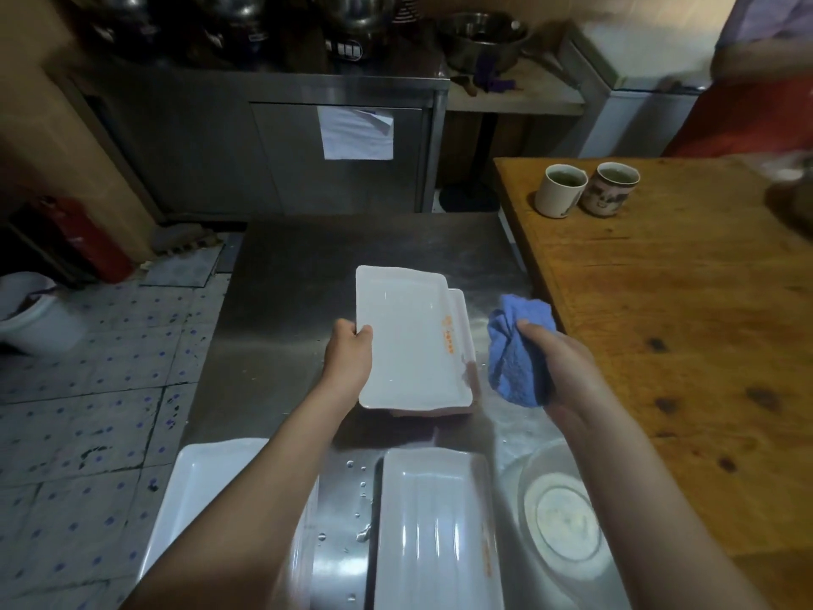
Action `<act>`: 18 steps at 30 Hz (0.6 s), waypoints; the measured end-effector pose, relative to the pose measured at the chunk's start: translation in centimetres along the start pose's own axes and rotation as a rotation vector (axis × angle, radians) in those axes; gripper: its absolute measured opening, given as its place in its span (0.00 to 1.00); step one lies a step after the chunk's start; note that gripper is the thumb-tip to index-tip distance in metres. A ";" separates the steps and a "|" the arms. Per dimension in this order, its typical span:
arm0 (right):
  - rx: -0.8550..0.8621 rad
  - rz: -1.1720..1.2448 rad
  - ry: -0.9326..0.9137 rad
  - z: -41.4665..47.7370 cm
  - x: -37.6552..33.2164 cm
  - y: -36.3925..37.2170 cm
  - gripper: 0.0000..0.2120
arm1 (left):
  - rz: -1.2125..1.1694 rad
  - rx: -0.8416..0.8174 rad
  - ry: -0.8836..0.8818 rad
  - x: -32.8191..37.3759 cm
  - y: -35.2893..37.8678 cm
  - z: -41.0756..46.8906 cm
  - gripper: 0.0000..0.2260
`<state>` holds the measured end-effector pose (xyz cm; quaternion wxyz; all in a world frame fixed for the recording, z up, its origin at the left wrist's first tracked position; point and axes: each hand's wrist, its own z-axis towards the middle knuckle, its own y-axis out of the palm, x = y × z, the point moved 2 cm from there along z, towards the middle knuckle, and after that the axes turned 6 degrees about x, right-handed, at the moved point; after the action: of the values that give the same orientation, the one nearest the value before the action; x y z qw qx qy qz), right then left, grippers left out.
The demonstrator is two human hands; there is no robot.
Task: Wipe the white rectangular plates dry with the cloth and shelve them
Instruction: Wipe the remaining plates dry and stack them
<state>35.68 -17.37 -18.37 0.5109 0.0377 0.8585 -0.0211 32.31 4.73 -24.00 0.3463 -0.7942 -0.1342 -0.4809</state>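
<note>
My left hand grips the left edge of a white rectangular plate with orange lettering, held over a small stack of plates on the steel counter. To the right of the plate, my right hand holds a bunched blue cloth, apart from the plate. Two more white rectangular plates lie near me: one at the lower left under my forearm, one at the lower middle. Water drops sit on the counter between them.
A clear glass bowl stands at the lower right. Two mugs sit on the wooden table to the right. Another person in red stands at the far right. A steel cabinet with pots is beyond; a bucket is on the floor.
</note>
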 end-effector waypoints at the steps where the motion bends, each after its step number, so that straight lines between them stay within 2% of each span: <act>1: -0.016 -0.005 -0.015 -0.6 -0.3 -0.2 0.05 | -0.029 -0.012 -0.014 0.0 -0.2 -0.7 0.06; 8: -0.160 -0.109 -0.147 -5.1 -1.6 -1.4 0.04 | -0.256 -0.059 -0.109 0.2 -1.6 -7.9 0.10; 13: -0.229 -0.280 -0.239 -8.5 -1.5 -2.0 0.11 | -0.377 -0.080 -0.122 0.4 -1.9 -13.3 0.15; 16: -0.382 -0.286 -0.233 -10.9 -0.7 -2.0 0.07 | -0.402 -0.074 -0.132 0.4 -2.0 -16.4 0.16; 18: -0.425 -0.354 -0.248 -12.1 0.1 -2.0 0.04 | -0.432 -0.065 -0.165 0.4 -2.0 -18.2 0.17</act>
<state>24.89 -18.46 -12.67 0.5967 -0.2234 0.7679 0.0659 19.23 -6.26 -17.40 0.1973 -0.7944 -0.3133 -0.4816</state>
